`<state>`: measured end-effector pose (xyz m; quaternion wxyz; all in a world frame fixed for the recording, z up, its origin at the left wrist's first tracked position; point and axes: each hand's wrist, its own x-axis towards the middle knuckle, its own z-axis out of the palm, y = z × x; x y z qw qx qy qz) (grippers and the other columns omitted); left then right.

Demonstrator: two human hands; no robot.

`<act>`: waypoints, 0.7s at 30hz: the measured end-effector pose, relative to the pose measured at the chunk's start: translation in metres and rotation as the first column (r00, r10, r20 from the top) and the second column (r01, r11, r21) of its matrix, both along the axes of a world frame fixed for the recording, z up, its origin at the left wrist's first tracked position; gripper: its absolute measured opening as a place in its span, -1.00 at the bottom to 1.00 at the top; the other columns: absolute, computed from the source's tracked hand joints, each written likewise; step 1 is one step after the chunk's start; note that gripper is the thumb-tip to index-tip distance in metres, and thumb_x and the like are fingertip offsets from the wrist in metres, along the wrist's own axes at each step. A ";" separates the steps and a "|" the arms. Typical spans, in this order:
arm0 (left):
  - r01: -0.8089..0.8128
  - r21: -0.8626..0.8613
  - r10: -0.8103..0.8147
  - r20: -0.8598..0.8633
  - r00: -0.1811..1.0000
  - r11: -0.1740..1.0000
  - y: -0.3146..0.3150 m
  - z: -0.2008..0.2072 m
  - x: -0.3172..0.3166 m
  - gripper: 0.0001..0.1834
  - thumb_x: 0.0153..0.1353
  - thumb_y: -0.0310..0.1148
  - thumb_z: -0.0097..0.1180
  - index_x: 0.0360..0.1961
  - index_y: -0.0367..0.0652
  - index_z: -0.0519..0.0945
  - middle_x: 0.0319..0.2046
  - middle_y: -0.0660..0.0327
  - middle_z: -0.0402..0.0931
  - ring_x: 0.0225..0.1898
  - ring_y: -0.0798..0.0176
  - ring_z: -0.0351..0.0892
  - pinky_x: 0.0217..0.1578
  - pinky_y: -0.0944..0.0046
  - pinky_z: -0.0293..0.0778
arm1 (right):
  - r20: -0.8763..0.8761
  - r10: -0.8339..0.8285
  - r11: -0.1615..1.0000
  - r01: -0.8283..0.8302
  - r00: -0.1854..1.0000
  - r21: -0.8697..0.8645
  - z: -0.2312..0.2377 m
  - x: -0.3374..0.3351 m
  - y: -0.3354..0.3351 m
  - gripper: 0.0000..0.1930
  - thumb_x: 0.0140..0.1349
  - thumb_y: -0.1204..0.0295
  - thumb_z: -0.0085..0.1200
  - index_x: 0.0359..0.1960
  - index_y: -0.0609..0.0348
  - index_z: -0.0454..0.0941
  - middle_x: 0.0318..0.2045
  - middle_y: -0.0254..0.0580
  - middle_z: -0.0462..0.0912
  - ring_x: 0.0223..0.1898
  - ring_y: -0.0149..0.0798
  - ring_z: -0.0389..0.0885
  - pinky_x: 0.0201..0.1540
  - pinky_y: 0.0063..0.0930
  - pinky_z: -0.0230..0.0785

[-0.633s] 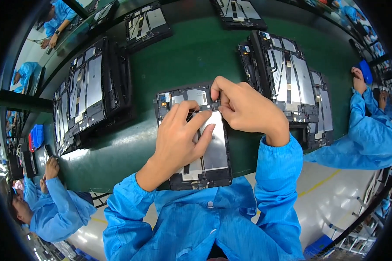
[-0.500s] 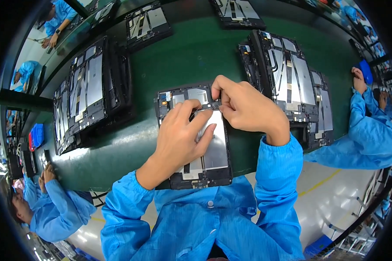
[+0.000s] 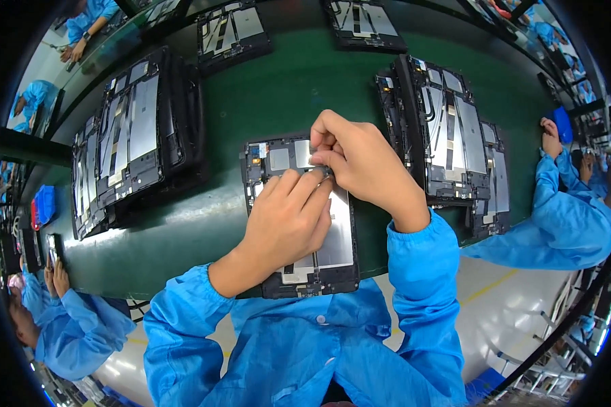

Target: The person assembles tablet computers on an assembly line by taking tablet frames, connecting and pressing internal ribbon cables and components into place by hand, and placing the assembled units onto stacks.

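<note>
Black-framed flat device (image 3: 343,227), silver plates (image 3: 278,159), left fingers (image 3: 293,191) and right fingers (image 3: 328,125) bent, grip unclear

Near device (image 3: 338,237) on table (image 3: 285,95), between left stack (image 3: 132,129) and right stack (image 3: 455,132), rear-left device (image 3: 231,32) and rear-right device (image 3: 364,22) behind

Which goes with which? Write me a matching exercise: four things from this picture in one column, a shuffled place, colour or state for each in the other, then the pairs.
Column one
1. right hand
2. opened device
3. tabletop
4. person's sleeves

Column two
A. dark green
B. lying beneath the left hand and the right
C. bright blue
D. fingers bent, over the device's upper part

Pairs: 1-D, 2-B, 3-A, 4-C
</note>
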<state>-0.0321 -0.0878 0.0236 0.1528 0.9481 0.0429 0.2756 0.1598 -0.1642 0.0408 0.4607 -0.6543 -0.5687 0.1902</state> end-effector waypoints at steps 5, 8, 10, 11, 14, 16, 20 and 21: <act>0.015 0.016 -0.015 -0.009 1.000 1.000 0.006 -0.001 -0.003 -0.56 0.16 -0.47 0.38 0.10 -0.35 0.78 0.05 0.07 0.70 -0.12 0.04 0.61 -0.14 0.06 0.54 | -0.039 -0.019 0.999 0.018 0.999 -0.047 0.000 0.003 0.006 -0.80 0.34 0.71 0.37 -0.16 0.31 0.55 -0.39 -0.11 0.75 -0.39 -0.28 0.76 -0.32 -0.35 0.54; 0.030 0.033 -0.030 -0.014 0.999 0.999 0.007 0.000 -0.001 -0.55 0.17 -0.43 0.38 0.10 -0.39 0.79 0.06 0.08 0.71 -0.10 0.08 0.59 -0.14 0.09 0.53 | -0.158 -0.036 0.994 0.018 0.987 -0.110 0.006 0.005 0.007 -0.79 0.29 0.68 0.40 -0.17 0.30 0.59 -0.38 0.07 0.79 -0.32 0.01 0.86 -0.29 -0.19 0.60; 0.034 0.041 -0.033 -0.016 0.999 0.999 0.008 0.001 0.000 -0.54 0.17 -0.43 0.38 0.10 -0.38 0.79 0.05 0.09 0.71 -0.10 0.09 0.58 -0.14 0.10 0.53 | -0.212 -0.040 0.994 0.018 0.976 -0.108 0.004 0.006 0.007 -0.81 0.29 0.70 0.38 -0.18 0.32 0.59 -0.39 0.03 0.80 -0.32 -0.11 0.86 -0.31 -0.26 0.60; 0.032 0.052 -0.031 -0.012 0.999 0.998 0.008 0.001 0.001 -0.55 0.16 -0.43 0.39 0.08 -0.37 0.80 0.04 0.11 0.71 -0.11 0.09 0.58 -0.14 0.11 0.53 | -0.211 -0.044 0.994 0.021 0.977 -0.107 0.003 0.007 0.007 -0.81 0.29 0.70 0.38 -0.18 0.32 0.59 -0.39 0.03 0.80 -0.32 -0.11 0.86 -0.31 -0.26 0.60; 0.040 0.068 -0.041 0.003 0.999 0.997 0.010 0.003 0.003 -0.58 0.12 -0.44 0.41 0.03 -0.34 0.82 -0.02 0.16 0.71 -0.12 0.10 0.59 -0.17 0.12 0.54 | -0.219 -0.032 0.996 0.014 0.975 -0.084 0.003 0.006 0.006 -0.79 0.33 0.71 0.36 -0.16 0.29 0.54 -0.40 -0.12 0.79 -0.35 -0.44 0.77 -0.35 -0.45 0.48; 0.048 0.075 -0.049 0.013 0.999 0.996 0.013 0.002 0.005 -0.60 0.10 -0.45 0.42 -0.01 -0.33 0.83 -0.06 0.18 0.71 -0.13 0.11 0.60 -0.18 0.13 0.55 | -0.252 -0.044 0.991 0.011 0.967 -0.131 0.010 0.003 0.008 -0.78 0.34 0.72 0.34 -0.13 0.29 0.52 -0.40 -0.14 0.80 -0.35 -0.43 0.78 -0.35 -0.44 0.50; 0.073 0.062 -0.076 0.062 0.995 0.995 0.018 0.000 0.009 -0.65 0.05 -0.47 0.43 -0.08 -0.31 0.85 -0.18 0.22 0.69 -0.18 0.13 0.62 -0.26 0.15 0.56 | -0.236 -0.046 0.996 0.028 0.971 -0.080 0.000 0.005 0.011 -0.76 0.30 0.72 0.30 -0.10 0.31 0.50 -0.43 0.08 0.81 -0.44 -0.13 0.84 -0.42 -0.23 0.59; 0.079 0.058 -0.083 0.067 0.994 0.995 0.018 0.000 0.009 -0.66 0.05 -0.47 0.43 -0.09 -0.30 0.85 -0.21 0.23 0.67 -0.19 0.14 0.63 -0.28 0.15 0.57 | -0.275 -0.072 0.994 0.047 0.959 -0.099 0.001 0.004 0.012 -0.77 0.30 0.73 0.29 -0.12 0.32 0.50 -0.44 0.09 0.80 -0.45 -0.13 0.85 -0.43 -0.23 0.60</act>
